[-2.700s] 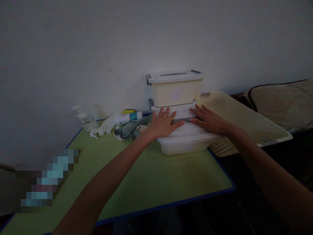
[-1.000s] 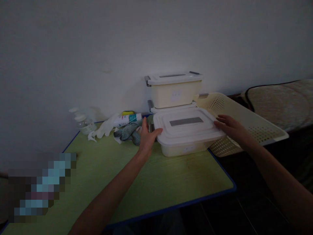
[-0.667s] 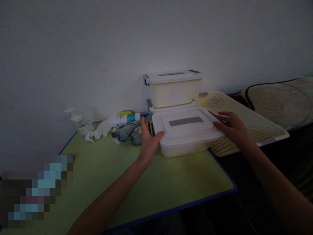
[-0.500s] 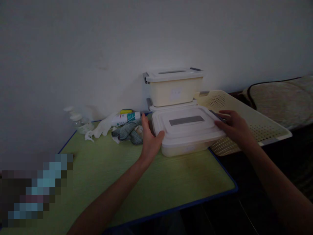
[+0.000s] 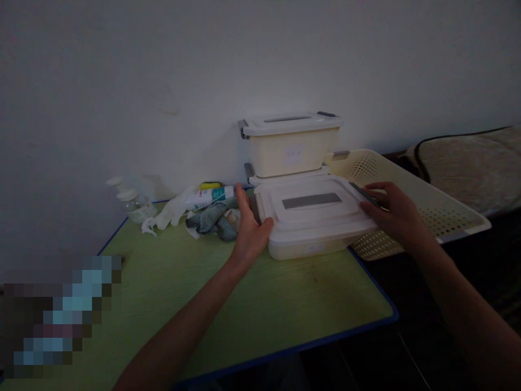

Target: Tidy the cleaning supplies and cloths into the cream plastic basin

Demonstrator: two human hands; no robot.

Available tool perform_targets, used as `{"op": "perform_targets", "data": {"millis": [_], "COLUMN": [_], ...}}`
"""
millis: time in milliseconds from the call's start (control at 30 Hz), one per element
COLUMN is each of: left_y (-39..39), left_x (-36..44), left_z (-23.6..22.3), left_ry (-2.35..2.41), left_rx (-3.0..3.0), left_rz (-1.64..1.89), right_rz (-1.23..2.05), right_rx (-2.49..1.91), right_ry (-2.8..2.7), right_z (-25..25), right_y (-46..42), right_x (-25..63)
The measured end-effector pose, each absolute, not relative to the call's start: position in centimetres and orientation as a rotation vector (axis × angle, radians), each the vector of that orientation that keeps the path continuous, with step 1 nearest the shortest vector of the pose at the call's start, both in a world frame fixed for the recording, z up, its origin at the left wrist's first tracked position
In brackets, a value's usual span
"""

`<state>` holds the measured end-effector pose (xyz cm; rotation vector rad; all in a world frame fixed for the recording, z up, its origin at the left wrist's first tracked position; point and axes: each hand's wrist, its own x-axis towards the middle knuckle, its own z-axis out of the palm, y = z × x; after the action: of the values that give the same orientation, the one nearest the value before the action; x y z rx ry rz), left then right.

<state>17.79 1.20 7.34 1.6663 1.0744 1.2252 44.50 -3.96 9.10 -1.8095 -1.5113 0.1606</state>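
A lidded white storage box (image 5: 309, 220) with a grey strip on its lid lies at the front of the green table. Against its left side my left hand (image 5: 251, 231) is pressed, thumb on the lid edge and fingers along the grey latch. My right hand (image 5: 393, 212) grips the dark grey latch (image 5: 367, 195) on the opposite side, its fingers curled around that edge. Behind this box, a taller cream storage box (image 5: 293, 149) with a white lid rests on another white lid (image 5: 288, 176), whose lower part is hidden.
Left on the green table (image 5: 244, 320) are a pump bottle (image 5: 136, 206), a white spray nozzle (image 5: 163, 217), a white and teal tube (image 5: 209, 197), a yellow item (image 5: 210, 185) and a grey cloth (image 5: 214, 219). A cream perforated basket (image 5: 443, 203) stands right, before a beige cushion (image 5: 472, 168).
Both hands keep their places on the box. My right hand and the right latch have shifted very slightly to the right; little else differs.
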Motion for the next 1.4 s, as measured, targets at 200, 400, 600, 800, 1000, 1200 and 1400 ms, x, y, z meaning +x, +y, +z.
{"op": "perform_targets", "data": {"millis": [200, 400, 600, 800, 1000, 1200, 1400], "left_y": [1.4, 1.3, 1.2, 1.4, 1.4, 1.5, 1.9], "left_x": [17.6, 17.8, 17.8, 17.6, 17.7, 17.7, 17.8], "left_z": [7.1, 7.4, 7.8, 7.5, 7.3, 7.3, 6.5], "left_ry": [1.09, 1.104, 1.022, 0.981, 1.003, 0.952, 0.824], "left_rx": [1.726, 1.691, 1.772, 1.784, 1.839, 1.822, 1.755], "left_rz": [1.224, 1.203, 1.211, 1.219, 1.214, 1.247, 1.333], "right_rz": [0.138, 0.096, 0.093, 0.097, 0.1, 0.05, 0.039], "right_rx": [-1.857, -1.875, -1.866, -1.858, -1.812, -1.787, -1.737], "right_ry": [-1.506, -1.495, -1.557, -1.559, -1.575, -1.616, -1.551], "right_z": [9.5, 9.8, 10.1, 10.3, 10.3, 10.1, 9.6], "right_y": [-4.0, -4.0, -4.0, -4.1, -4.0, -4.0, -3.5], "right_x": [44.0, 43.8, 43.4, 43.0, 43.0, 43.3, 43.8]}}
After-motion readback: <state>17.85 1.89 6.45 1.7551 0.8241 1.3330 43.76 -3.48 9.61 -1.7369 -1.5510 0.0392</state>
